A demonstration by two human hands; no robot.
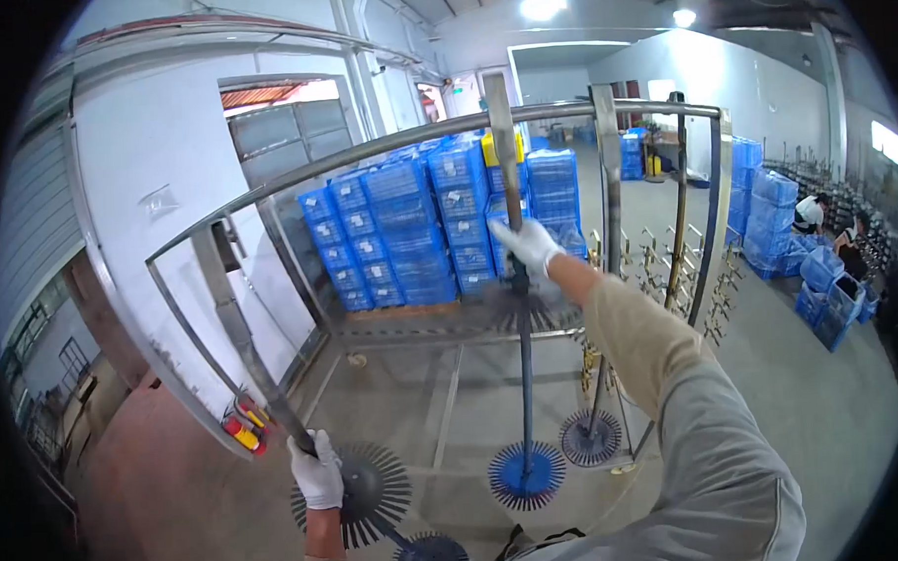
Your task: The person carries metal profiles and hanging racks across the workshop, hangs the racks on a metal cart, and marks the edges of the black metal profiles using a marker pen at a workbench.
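Note:
Both hands wear white gloves. At lower left, my left hand (317, 473) is closed round the lower part of a flat metal hanging bar (235, 323); dark slotted discs (362, 491) sit below and beside it. My right hand (529, 246), arm stretched forward, is closed on an upright hanging rod (507, 160) hooked over the top rail. Its fingers partly hide the rod. Just beneath that hand a dark slotted disc (521, 310) is blurred. A blue slotted disc (528, 475) is at the rod's foot, with a grey slotted disc (591, 437) to its right.
A metal frame rack (385, 152) on casters surrounds the rods. Behind it stand stacked blue crates (402, 223) in plastic wrap. Brass-coloured fittings (656, 273) hang at right. Fire extinguishers (245, 431) stand by the left wall. Farther right, people (813, 211) are beside blue crates.

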